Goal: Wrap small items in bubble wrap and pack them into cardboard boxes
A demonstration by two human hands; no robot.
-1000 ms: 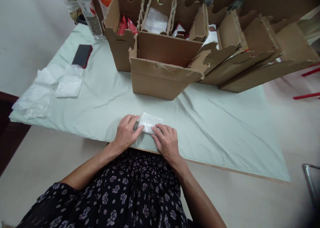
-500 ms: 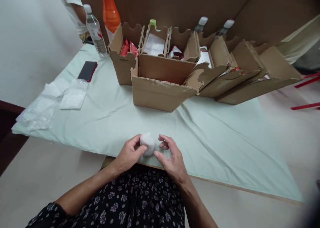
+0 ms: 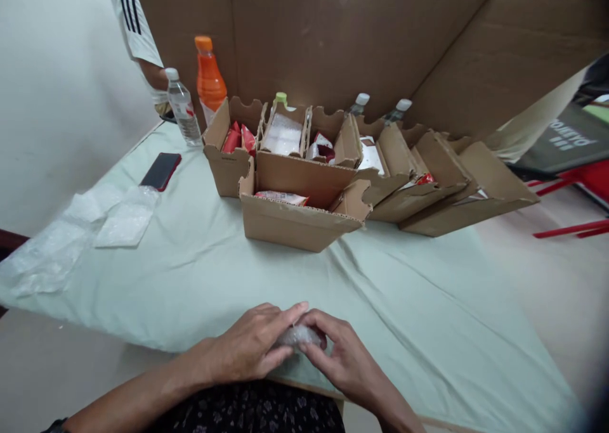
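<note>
A small bundle of bubble wrap (image 3: 299, 336) lies between my two hands, close to the near edge of the table. My right hand (image 3: 333, 347) grips it from the right, thumb in front and fingers curled behind. My left hand (image 3: 266, 341) covers its left side, with fingers reaching over the top and the thumb below. Whatever may be inside the wrap is hidden.
Cardboard boxes (image 3: 290, 229) with packets stand in a row across the table (image 3: 209, 300). An orange bottle (image 3: 210, 78), a clear bottle (image 3: 183, 113), a phone (image 3: 160, 171) and bubble wrap sheets (image 3: 126, 220) are on the left. Behind stands a person's arm (image 3: 152, 75).
The view has tilted up. My left hand has come over the top of the bundle, and my right hand, which was apart from it at the fingers, now grips it.
</note>
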